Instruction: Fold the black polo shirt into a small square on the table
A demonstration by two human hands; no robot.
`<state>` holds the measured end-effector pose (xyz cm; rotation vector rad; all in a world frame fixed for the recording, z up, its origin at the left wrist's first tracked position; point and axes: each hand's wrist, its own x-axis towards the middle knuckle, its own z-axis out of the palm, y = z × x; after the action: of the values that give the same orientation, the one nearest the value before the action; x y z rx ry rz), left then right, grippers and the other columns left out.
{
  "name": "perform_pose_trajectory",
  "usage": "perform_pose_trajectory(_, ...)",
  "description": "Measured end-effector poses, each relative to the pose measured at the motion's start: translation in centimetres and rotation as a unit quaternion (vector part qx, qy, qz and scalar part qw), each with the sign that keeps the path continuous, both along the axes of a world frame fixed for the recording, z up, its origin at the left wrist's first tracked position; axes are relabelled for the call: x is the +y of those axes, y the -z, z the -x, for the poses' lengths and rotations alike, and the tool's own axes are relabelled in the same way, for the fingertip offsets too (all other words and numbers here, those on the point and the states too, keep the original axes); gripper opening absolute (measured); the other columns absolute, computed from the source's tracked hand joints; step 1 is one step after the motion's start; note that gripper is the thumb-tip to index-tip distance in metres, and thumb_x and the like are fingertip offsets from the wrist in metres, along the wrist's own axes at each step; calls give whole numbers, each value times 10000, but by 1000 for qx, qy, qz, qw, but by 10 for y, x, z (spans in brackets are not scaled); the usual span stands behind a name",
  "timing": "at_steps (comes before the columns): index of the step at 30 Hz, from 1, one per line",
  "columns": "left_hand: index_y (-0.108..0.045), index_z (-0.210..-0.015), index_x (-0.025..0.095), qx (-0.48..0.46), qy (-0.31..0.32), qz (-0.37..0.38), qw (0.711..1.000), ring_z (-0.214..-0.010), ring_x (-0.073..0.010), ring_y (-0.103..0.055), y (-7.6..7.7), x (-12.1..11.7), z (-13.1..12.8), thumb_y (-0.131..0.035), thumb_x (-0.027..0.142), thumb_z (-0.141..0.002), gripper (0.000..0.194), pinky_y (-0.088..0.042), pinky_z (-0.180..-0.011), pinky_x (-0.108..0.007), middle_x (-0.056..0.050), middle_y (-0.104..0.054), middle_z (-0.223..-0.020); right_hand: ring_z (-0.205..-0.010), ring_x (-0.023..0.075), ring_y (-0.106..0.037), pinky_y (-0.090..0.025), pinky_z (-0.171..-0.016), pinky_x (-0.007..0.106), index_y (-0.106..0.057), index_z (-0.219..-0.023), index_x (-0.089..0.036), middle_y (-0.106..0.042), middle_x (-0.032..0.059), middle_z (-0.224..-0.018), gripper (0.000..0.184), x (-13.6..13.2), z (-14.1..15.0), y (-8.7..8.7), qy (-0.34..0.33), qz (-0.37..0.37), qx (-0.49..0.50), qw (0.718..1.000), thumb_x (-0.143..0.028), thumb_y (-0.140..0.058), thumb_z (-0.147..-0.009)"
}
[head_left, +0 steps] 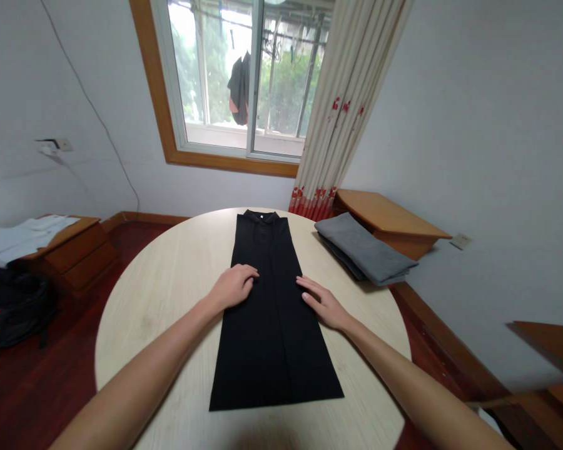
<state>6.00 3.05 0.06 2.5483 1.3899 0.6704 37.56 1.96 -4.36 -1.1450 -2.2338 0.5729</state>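
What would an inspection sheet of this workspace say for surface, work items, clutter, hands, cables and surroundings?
Surface: round pale table.
Work items: black shirt, folded lengthwise into a long strip, collar at the far end.
Clutter: folded gray cloth at the table's right side.
Hands: left hand and right hand at the shirt's opposite sides; pressure unclear.
Cables: thin cable along the left wall.
Surroundings: window, curtain, black bag.

Ahead of you a wood-framed window (253, 100), a red-patterned curtain (344, 87) beside it, to your left a black bag (16, 306)
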Motion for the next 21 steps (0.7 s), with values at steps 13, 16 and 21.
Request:
perform_pose_trajectory(13, -742, -1084, 237, -4, 53, 23, 998, -1269, -267, -573, 18, 15, 67, -534, 231, -831, 327, -440, -1108, -461, -61, -656, -1340, -1412, 289, -434, -327, -1171, 533, -732, -1195, -250, -459, 98, -1531, 355, 81, -12, 5, -34, -23, -13, 999, -285, -575, -878)
perform_pose_trajectory(16, -723, -1129, 235, 7, 63, 18, 998, -1281, -265, -568, 18, 18, 60, -533, 231, -844, 342, -426, -1113, -470, -63, -660, -1338, -1452, 318, -366, -292, -1179, 553, -742, -1177, -248, -396, 107, -1572, 390, 68, -18, -5, -78, 16, -23, 997, -290, -692, -793)
perform_pose_trajectory(21, -700, -1164, 225, 53, 34, -29, 998, -1252, -251, -589, 25, 30, 51, -439, 157, -892, 383, -421, -1087, -484, -60, -690, -1292, -1419, 327, -415, -320, -1161, 548, -762, -1138, -259, -495, 121, -1500, 438, 57, -18, -12, -103, 43, -39, 993, -218, -739, -702)
